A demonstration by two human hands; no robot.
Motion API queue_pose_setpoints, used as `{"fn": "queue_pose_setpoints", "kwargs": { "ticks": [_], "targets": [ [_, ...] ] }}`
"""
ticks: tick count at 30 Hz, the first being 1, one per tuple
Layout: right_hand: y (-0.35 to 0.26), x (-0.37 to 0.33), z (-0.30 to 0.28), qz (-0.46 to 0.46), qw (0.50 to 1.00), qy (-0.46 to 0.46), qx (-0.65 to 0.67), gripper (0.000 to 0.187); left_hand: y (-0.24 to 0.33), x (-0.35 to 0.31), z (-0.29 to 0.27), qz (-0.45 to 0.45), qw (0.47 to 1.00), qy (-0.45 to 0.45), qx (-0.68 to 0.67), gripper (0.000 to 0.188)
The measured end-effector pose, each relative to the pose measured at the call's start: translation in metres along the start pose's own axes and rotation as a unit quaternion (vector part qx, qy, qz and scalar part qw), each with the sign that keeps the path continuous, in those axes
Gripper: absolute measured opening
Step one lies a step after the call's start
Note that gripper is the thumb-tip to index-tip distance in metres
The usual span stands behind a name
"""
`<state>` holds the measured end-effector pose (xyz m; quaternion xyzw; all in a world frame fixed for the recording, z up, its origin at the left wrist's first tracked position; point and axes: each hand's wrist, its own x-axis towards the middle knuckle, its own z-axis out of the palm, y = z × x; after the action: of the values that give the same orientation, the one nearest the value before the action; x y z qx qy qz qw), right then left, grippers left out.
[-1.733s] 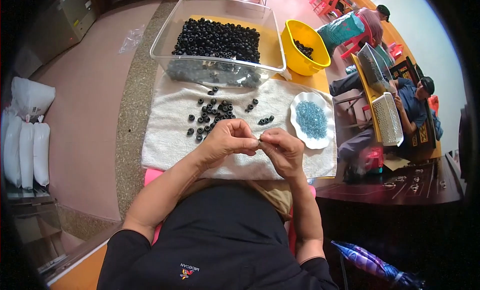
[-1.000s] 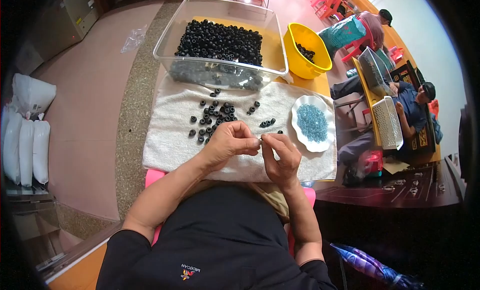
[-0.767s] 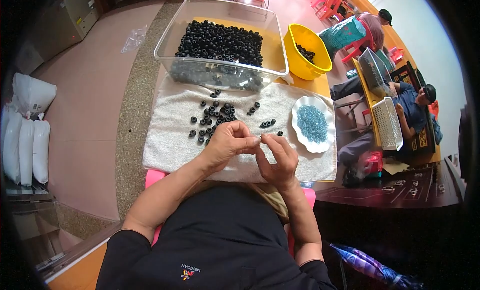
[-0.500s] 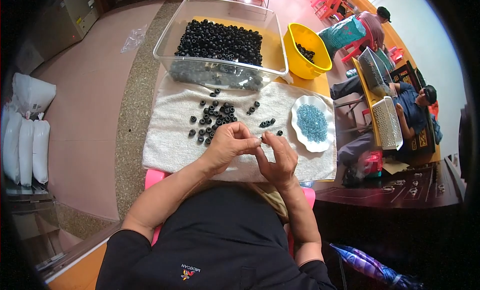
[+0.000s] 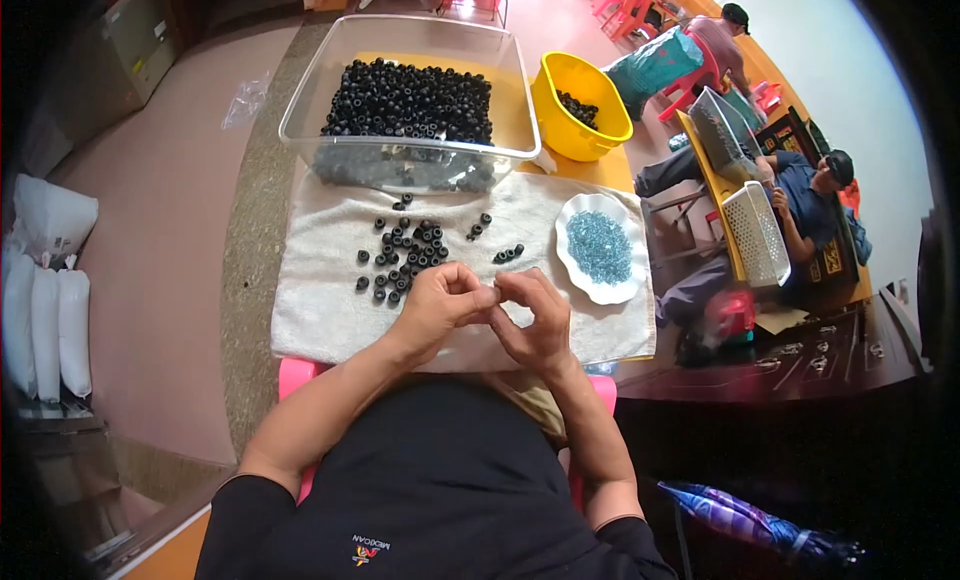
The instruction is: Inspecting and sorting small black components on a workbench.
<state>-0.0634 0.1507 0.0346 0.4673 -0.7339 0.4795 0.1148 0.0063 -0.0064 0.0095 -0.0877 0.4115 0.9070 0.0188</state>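
Note:
My left hand (image 5: 446,302) and my right hand (image 5: 537,317) meet over the near part of a white towel (image 5: 320,320). Thumb and forefinger of each are pinched closed, tips touching; whatever sits between them is too small and covered to make out. Just beyond my left hand spreads a loose group of small round black parts (image 5: 405,248) with hollow centres. A short row of black parts (image 5: 509,254) lies past my right hand, and a few more (image 5: 479,226) sit farther off. To the right, a white scalloped dish (image 5: 567,265) holds tiny clear-blue pieces (image 5: 600,247).
Behind the towel stands a clear plastic bin (image 5: 300,130) heaped with black parts. Beside it is a yellow basin (image 5: 590,145) with more of them. Two people (image 5: 815,195) sit at the right near a white basket (image 5: 765,235). White sacks (image 5: 45,320) stand at far left.
The view has shifted, so the table contents appear slightly left and lower. My hands remain together in a pinch; the dark bit seen at the fingertips before is now hidden.

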Motion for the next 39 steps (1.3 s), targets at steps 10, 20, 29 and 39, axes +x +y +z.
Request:
{"fn": "queue_pose_setpoints", "kwargs": {
  "ticks": [10, 20, 29, 39],
  "targets": [
    [0.062, 0.059, -0.087, 0.161, 0.980, -0.109, -0.048, 0.020, -0.009, -0.001, 0.006, 0.038, 0.996, 0.025, 0.080, 0.014],
    [0.119, 0.139, -0.095, 0.076, 0.987, 0.115, -0.076, 0.039, -0.017, -0.003, 0.005, 0.065, 0.992, 0.001, 0.110, 0.012],
    [0.059, 0.064, -0.020, 0.091, 0.982, -0.162, -0.038, 0.023, -0.019, -0.012, 0.016, 0.065, 0.974, -0.035, 0.215, 0.009],
    [0.048, 0.061, 0.009, 0.016, 0.953, -0.216, -0.211, 0.026, -0.013, -0.021, 0.028, 0.094, 0.948, -0.045, 0.302, 0.016]
  ]
}}
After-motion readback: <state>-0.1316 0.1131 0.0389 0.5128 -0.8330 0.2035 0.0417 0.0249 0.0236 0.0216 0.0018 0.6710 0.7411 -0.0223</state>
